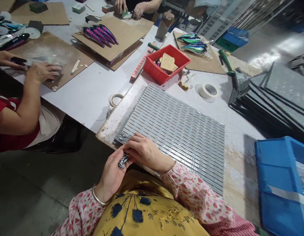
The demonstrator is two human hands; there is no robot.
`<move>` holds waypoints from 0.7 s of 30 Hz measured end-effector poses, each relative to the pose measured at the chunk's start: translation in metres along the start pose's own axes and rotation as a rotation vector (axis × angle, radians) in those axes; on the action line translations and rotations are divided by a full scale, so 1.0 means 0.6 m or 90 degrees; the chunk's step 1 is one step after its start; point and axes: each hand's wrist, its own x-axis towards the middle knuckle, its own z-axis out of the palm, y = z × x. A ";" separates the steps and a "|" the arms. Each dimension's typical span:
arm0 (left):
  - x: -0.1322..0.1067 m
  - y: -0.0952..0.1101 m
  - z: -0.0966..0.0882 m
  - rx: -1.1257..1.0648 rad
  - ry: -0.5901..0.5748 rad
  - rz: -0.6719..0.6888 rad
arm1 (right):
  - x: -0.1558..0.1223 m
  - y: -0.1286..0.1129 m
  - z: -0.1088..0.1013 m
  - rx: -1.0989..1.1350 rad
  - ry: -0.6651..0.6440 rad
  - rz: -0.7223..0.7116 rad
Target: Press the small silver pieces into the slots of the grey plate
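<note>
My left hand (112, 173) is cupped around a cluster of small, shiny silver metal pieces (122, 162), at the front left corner of a ridged grey board (176, 131). My right hand (144, 150) reaches over from the right, its fingers curled down against the left fingertips. Whatever those right fingertips pinch is hidden beneath the hand. The board lies flat, crossed by many parallel rows of small glossy silver segments. A few loose silver bits show at its left corner, just beyond my fingers.
Nearby are a red bin (164, 64) holding tan blocks, a tape roll (208, 91), a blue crate (277, 183) and stacked grey sheets (277, 95). A co-worker's hands (41, 70) are at left, another's (132, 9) at the back. Fishing lures (100, 34) lie on cardboard.
</note>
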 end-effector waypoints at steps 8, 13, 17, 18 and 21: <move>-0.002 0.008 0.007 0.001 -0.059 0.000 | 0.002 0.000 -0.005 -0.010 -0.018 0.019; -0.005 0.007 0.010 0.012 -0.060 -0.009 | 0.003 -0.002 -0.006 -0.013 -0.049 0.016; -0.007 0.010 0.010 0.013 -0.057 -0.004 | 0.002 0.003 -0.003 0.099 0.010 0.038; -0.007 0.011 0.010 0.020 -0.049 -0.007 | 0.003 0.007 -0.001 0.135 0.051 0.065; -0.003 0.015 0.004 0.048 -0.011 -0.009 | 0.012 0.021 0.004 0.186 0.170 0.175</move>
